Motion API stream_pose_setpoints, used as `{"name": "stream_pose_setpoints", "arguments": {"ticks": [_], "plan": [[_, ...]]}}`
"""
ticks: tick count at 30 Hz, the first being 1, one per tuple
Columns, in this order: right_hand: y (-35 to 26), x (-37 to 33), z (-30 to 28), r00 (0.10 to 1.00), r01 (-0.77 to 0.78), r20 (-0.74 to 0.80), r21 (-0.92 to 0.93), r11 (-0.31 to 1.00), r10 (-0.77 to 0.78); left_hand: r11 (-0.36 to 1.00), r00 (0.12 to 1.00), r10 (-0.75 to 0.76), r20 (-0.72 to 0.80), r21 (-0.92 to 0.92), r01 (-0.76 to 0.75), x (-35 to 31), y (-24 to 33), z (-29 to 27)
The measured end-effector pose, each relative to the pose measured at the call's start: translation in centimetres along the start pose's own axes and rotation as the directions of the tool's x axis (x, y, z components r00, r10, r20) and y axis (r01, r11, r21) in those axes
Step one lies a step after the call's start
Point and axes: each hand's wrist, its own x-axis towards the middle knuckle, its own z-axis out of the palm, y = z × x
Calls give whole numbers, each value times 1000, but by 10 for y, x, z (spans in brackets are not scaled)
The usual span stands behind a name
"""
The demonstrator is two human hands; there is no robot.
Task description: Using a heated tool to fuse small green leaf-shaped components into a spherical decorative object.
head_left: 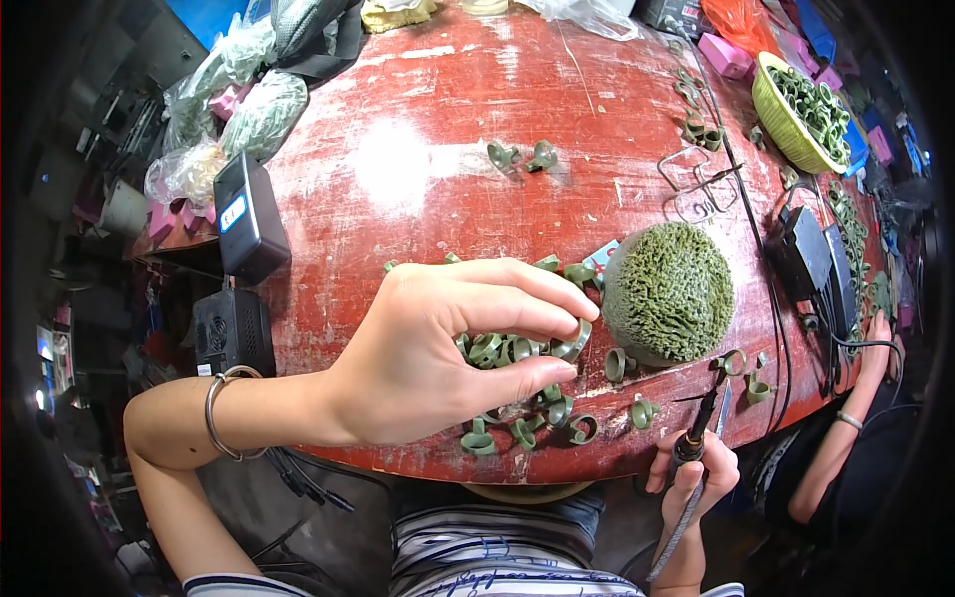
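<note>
My left hand reaches over the red table with its thumb and fingertips curled round a small green ring. Under and beside this hand lie several loose green rings, partly hidden by it. At the lower right my right hand grips a black pen-shaped hot tool, like a soldering iron, its thin tip pointing up and a braided cord trailing below. A slim metallic pointed piece shows beside that tool. Between the hands, farther back, stands a round block with a rough, dense green surface.
A yellow basket full of green pieces stands far right. Bent wire and black cables cross that side, near black adapters. A dark box with a small display and plastic bags are left. Another person's arm rests at right.
</note>
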Motion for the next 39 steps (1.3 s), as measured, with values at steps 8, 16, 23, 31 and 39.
{"name": "stream_pose_setpoints", "arguments": {"ticks": [8, 16, 23, 31, 39], "plan": [[0, 0, -1, 1000, 7, -4, 8, 1000, -7, 954, 994, -100, -36, 281, 106, 12, -1, -8], [3, -1, 2, 1000, 17, -11, 33, 999, -17, 631, 869, -106, -483, 643, 434, 74, -64, -43], [2, -1, 2, 1000, 2, -25, 29, 1000, -1, 755, 937, -233, -261, 558, 344, 74, -58, -39], [1, -1, 0, 1000, 7, -8, -3, 1000, -7, 939, 992, 22, -124, 343, 22, 21, -3, -1], [-1, 0, 1, 1000, 13, -14, -33, 999, -14, 934, 993, 65, -101, 357, -25, 3, 11, 3]]}}
